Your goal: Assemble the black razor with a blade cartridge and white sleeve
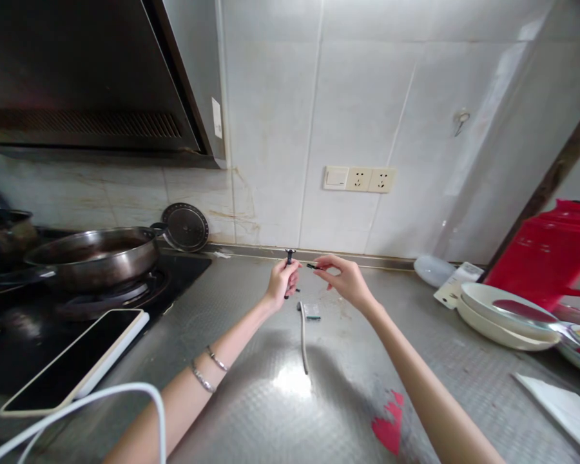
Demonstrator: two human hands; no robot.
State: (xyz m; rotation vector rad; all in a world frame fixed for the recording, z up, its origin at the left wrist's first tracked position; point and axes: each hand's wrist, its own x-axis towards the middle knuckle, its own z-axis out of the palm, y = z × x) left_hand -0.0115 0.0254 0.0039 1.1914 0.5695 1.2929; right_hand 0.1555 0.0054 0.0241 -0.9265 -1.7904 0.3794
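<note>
My left hand point(283, 281) is closed around a slim black handle with a T-shaped top point(289, 256), held upright above the counter. Its lower end shows beneath the fingers; the exact kind is too small to tell. Just to the right, my right hand point(341, 277) pinches a small dark flat piece point(313, 266) between thumb and fingertips, apart from the T-shaped top. On the metal counter below the hands lies a small clear packet with a dark green edge point(312, 312). Beside it a thin grey stick point(304, 345) points toward me.
At left, a steel pan point(96, 261) stands on the stove, with a phone point(72, 364) and white cable point(140, 388) in front. Stacked bowls point(502, 325), a red thermos jug point(546, 254) and a white sheet point(565, 406) are at right. Wall sockets point(370, 180) are behind.
</note>
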